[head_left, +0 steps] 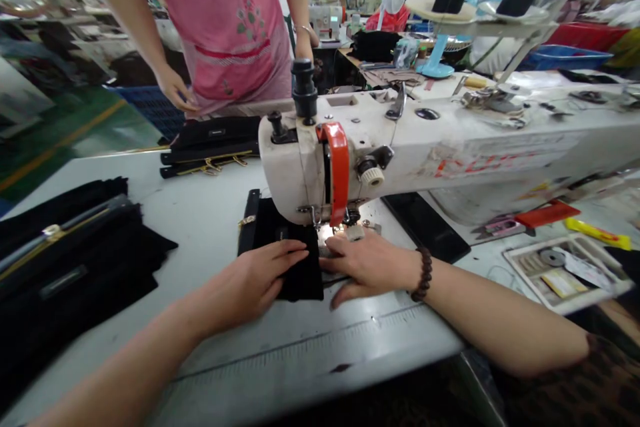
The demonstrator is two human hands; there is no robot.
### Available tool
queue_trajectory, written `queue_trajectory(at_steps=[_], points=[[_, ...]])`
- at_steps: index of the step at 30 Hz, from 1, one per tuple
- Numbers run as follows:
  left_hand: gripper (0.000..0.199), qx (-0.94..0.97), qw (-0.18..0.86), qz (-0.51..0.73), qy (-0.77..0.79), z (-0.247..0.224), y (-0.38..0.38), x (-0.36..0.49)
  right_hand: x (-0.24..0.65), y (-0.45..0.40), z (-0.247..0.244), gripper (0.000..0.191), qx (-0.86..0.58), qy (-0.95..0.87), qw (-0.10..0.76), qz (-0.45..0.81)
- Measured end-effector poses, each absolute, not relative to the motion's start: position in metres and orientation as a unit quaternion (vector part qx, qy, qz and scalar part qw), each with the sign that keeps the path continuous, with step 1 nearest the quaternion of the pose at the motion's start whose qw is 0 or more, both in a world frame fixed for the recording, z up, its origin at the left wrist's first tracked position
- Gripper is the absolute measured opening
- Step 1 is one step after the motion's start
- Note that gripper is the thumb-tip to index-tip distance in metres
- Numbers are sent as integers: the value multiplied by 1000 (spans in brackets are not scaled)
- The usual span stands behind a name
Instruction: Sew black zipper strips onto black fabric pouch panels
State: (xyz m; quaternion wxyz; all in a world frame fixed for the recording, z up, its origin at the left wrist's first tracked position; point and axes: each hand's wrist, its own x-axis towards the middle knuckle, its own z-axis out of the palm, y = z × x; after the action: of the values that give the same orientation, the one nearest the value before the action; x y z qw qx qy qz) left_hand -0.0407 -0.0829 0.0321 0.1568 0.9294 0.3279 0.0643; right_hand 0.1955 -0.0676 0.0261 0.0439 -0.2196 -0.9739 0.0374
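A black fabric piece (300, 280) with a gold clasp on its left edge lies under the head of a white sewing machine (290, 173). My left hand (255, 277) rests on this piece, palm down, its fingers extended to the right and slightly apart. At the piece's right edge, beside the lit needle area, is my right hand (367, 263). Its thumb is spread away from the other fingers, which touch the machine bed near the fabric edge. The needle tip is hidden behind the orange guard (339, 173).
Black pieces with gold trim (75, 273) lie at the left, and more (215, 140) behind the machine head. A person in a pink apron (235, 33) stands across the table. To the right are a dark phone-like slab (425, 223), snips (500, 228) and a parts tray (525, 267).
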Motion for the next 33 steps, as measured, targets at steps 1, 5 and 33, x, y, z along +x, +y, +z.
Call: queue_trajectory(at_steps=[1,5,33], points=[[49,928,165,44,330,35,-86,-39,195,-69,25,57,-205,-977,44,42],[49,921,189,25,340,36,-99,-38,193,-73,21,57,-194,-979,45,46],[49,874,362,153,285,35,-138,-58,195,-73,20,53,-217,-975,48,-9]])
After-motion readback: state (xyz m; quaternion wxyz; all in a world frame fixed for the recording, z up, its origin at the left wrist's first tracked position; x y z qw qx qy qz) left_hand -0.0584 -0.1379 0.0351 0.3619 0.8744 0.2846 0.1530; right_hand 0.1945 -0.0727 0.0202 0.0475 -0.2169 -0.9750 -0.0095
